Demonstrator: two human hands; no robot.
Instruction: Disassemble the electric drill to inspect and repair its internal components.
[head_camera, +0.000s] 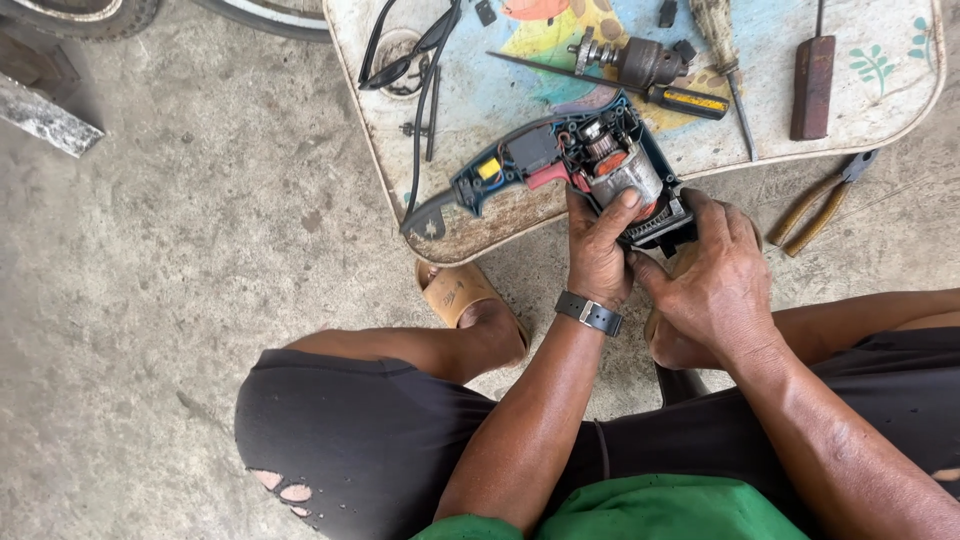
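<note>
While gripped, both hands (655, 265) on opened drill (560, 165)

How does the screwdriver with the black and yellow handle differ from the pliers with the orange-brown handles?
The screwdriver with the black and yellow handle lies on the painted tabletop; the pliers with the orange-brown handles lie on the concrete floor. The screwdriver is one straight piece, while the pliers have two handles spread apart. Both are untouched: the left hand and right hand hold the opened blue drill.

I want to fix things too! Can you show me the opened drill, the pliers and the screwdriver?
opened drill (560, 160), head view, on its blue shell by the red switch.
pliers (815, 205), head view, on the orange handles.
screwdriver (690, 100), head view, on its yellow-and-black handle.
</note>
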